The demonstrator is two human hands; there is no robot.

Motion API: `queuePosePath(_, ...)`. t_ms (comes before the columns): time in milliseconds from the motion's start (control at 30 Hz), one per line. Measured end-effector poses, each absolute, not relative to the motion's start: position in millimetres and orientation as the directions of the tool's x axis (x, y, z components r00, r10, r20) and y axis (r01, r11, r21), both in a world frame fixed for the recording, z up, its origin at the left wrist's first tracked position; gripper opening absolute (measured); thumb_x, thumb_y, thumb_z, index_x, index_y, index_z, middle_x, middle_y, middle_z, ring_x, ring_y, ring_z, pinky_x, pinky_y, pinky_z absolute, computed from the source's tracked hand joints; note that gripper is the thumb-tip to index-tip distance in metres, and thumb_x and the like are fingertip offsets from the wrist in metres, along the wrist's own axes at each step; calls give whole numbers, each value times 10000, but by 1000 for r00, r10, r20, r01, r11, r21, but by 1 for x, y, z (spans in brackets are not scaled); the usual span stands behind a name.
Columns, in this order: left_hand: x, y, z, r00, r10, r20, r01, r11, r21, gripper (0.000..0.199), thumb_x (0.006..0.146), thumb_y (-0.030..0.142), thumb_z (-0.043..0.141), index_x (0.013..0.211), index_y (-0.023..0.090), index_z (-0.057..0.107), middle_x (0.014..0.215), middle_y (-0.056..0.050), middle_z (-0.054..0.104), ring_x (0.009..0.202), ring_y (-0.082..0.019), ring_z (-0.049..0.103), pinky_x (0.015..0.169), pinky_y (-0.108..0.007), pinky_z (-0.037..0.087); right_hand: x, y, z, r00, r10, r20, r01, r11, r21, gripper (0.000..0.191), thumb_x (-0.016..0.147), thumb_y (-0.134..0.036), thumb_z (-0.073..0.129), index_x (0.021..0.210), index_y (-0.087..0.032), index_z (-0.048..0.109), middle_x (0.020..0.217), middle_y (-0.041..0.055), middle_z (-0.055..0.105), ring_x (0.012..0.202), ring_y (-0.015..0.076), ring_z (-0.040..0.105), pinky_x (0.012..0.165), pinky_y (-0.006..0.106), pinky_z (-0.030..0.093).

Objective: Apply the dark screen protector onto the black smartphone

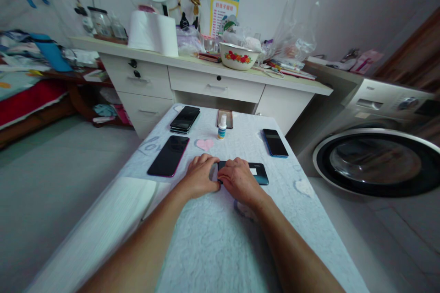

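Note:
A dark phone (261, 175) lies flat on the cloth-covered table, a white patch on its upturned back. My left hand (202, 175) grips its left end, thumb and fingers at opposite edges. Across the phone lies my right hand (238, 177), its fingers bent together near that same left end; whether they pinch something small is hidden. A small white spray bottle (222, 128) with a blue label stands upright beyond my hands. Left of them is a large phone (169, 155) with a pinkish edge.
Several stacked phones (184, 119) lie at the table's far left. A blue-edged phone (275, 143) is on the right, and a phone case (227, 118) lies behind the bottle. A white desk (216, 87) stands beyond; a washing machine (374, 114) is at right.

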State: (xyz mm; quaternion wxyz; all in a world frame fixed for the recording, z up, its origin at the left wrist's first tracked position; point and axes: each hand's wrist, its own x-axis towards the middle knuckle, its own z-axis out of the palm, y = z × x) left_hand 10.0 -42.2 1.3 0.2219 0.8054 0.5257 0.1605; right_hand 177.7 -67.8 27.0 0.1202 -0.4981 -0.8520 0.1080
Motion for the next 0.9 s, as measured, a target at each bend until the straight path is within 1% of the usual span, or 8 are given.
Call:
queuePosePath(267, 9, -42, 2, 401, 916, 19, 771, -348, 534, 698, 573, 301, 671, 1244, 264, 483, 1245, -52, 471, 1170, -287, 429, 1003, -379, 361, 179, -69, 28, -517, 851, 88, 800, 517, -305, 155, 839, -159, 560, 869, -230, 695, 905, 24, 603, 859, 168, 444, 808, 316, 276)
queuePosePath(433, 9, -43, 4, 398, 917, -8, 774, -331, 540, 706, 565, 284, 666, 1244, 288, 473, 1250, -43, 463, 1181, -285, 423, 1013, -372, 355, 179, -69, 29, -534, 841, 85, 792, 532, -300, 149, 833, -162, 563, 867, -230, 691, 915, 20, 606, 849, 158, 456, 803, 309, 280)
queuePosePath(900, 9, -43, 6, 416, 909, -21, 773, -341, 535, 727, 567, 292, 644, 1270, 259, 460, 1275, -51, 448, 1187, -279, 407, 1037, -377, 326, 182, -69, 27, -565, 820, 93, 769, 564, -299, 140, 816, -159, 566, 834, -226, 687, 835, 15, 595, 808, 162, 457, 761, 307, 280)
